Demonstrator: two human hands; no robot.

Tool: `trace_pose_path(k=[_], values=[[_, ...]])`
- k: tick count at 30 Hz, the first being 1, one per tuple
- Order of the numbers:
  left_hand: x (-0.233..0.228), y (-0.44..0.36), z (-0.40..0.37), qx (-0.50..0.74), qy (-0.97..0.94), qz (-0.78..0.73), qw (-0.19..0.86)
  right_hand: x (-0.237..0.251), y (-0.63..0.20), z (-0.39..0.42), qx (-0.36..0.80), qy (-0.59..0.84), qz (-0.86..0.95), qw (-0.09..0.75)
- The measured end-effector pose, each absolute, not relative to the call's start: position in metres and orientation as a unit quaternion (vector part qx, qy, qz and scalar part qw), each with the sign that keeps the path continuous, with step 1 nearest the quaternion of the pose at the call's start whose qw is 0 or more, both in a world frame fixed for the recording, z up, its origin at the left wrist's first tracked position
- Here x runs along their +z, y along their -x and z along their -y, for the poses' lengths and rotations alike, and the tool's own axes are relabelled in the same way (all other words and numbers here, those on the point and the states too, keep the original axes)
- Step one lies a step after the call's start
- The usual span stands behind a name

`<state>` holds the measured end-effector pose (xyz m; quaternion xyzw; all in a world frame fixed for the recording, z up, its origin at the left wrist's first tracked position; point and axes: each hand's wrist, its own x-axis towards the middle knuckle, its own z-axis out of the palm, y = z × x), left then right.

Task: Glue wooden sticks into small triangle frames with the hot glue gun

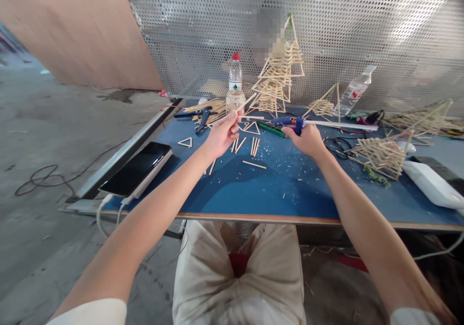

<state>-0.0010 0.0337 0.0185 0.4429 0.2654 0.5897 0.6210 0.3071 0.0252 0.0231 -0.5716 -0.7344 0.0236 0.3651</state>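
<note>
My left hand (225, 132) pinches thin wooden sticks (248, 102) above the table; two ends point right, and whether they are joined I cannot tell. My right hand (308, 140) is wrapped round a blue hot glue gun (299, 125). A long whitish glue stick (344, 125) juts from its rear, and its nozzle points left toward the sticks. Beneath the hands lie short loose sticks (255, 147), a single stick (254, 164) and a small stick triangle (185, 142). A green pen-like item (271, 129) lies just under the gun's nozzle.
Behind stands a tall stick tower (277, 85) near a red-capped bottle (235, 76). Pliers (205, 119) rest on a stick bundle at left. A phone (139, 168) lies on a cabled white block. Right are another stick structure (380, 153), a tilted bottle (355, 93) and a white device (433, 182).
</note>
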Motion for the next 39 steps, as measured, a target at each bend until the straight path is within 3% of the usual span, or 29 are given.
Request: trace_pose_path(k=[3, 8, 11, 14, 16, 20, 26, 30, 39], values=[[0.017, 0.003, -0.037, 0.593, -0.443, -0.262, 0.619, 0.024, -0.318, -0.028, -0.045, 0.567, 0.777, 0.269], [0.014, 0.005, -0.041, 0.601, -0.450, -0.279, 0.599, 0.014, -0.338, -0.035, -0.025, 0.573, 0.809, 0.125], [0.012, 0.006, -0.043, 0.603, -0.479, -0.286, 0.570, 0.013, -0.340, -0.036, -0.010, 0.585, 0.801, 0.126], [0.010, 0.006, -0.045, 0.608, -0.490, -0.293, 0.551, 0.020, -0.326, -0.031, 0.007, 0.514, 0.830, 0.215], [0.008, 0.006, -0.046, 0.614, -0.486, -0.298, 0.546, 0.025, -0.306, -0.022, 0.084, 0.439, 0.857, 0.257], [0.007, 0.005, -0.049, 0.631, -0.485, -0.310, 0.521, 0.025, -0.262, 0.000, 0.194, 0.354, 0.899, 0.170], [0.004, 0.005, -0.050, 0.629, -0.500, -0.332, 0.494, 0.017, -0.242, 0.014, 0.191, 0.343, 0.916, 0.078], [0.003, 0.006, -0.052, 0.635, -0.498, -0.328, 0.491, 0.022, -0.251, 0.011, 0.207, 0.334, 0.910, 0.130], [0.005, 0.008, -0.053, 0.634, -0.491, -0.334, 0.495, 0.030, -0.286, -0.013, 0.236, 0.393, 0.789, 0.408]])
